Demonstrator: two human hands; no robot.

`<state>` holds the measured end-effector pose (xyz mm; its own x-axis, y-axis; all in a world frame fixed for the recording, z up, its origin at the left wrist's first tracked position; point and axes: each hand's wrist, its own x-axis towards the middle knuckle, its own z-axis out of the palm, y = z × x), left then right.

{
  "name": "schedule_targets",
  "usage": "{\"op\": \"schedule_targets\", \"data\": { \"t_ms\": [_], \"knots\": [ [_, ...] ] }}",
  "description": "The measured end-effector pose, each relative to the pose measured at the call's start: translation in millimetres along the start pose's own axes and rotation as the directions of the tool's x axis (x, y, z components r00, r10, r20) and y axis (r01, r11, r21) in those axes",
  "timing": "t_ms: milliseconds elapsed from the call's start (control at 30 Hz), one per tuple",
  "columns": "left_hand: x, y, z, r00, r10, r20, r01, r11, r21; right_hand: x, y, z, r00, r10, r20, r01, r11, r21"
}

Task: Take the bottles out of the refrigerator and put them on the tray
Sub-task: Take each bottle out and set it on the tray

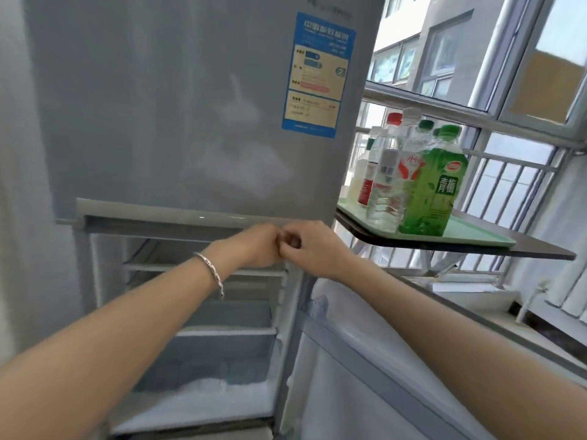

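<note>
A grey refrigerator (190,106) fills the left of the view, its upper door closed. The lower compartment (203,344) stands open, showing frosted shelves and no bottles that I can see. Its door (365,360) swings out to the right. My left hand (254,246) and my right hand (313,246) meet in front of the lower compartment's top edge, both with fingers curled and touching each other, holding no bottle. To the right, a pale green tray (470,236) carries several bottles, among them a green drink bottle (435,188) and a clear water bottle (384,188).
The tray rests on a dark shelf board (540,252) beside the refrigerator, at window height. Behind it are window frames and a metal railing (508,192). A blue energy label (317,74) is stuck on the upper door. A window ledge (476,315) runs below the shelf.
</note>
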<state>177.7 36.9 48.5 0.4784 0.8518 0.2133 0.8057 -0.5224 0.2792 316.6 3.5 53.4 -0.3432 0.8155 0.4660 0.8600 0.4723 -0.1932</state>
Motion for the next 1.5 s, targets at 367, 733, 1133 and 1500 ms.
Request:
{"op": "schedule_targets", "data": {
  "t_ms": [367,733,1133,1500],
  "knots": [
    [-54.1,-150.0,62.4,0.926,-0.367,0.091,0.358,0.928,0.101,48.7,-53.4,173.8,0.898,0.019,0.440,-0.115,0.974,0.193],
    [-55.0,-249.3,145.7,0.746,-0.666,0.001,0.666,0.745,0.026,75.1,-54.8,312.3,0.807,0.136,0.575,-0.216,0.974,0.073],
    [-37.6,-307.8,223.0,0.461,-0.881,0.112,0.777,0.339,-0.530,69.8,-42.0,353.6,0.783,0.107,0.612,-0.187,0.980,0.068],
    [-42.4,-327.2,238.2,0.360,-0.867,0.344,0.593,-0.071,-0.802,45.6,-25.9,329.8,0.715,0.157,0.682,-0.261,0.964,0.052]
  ]
}}
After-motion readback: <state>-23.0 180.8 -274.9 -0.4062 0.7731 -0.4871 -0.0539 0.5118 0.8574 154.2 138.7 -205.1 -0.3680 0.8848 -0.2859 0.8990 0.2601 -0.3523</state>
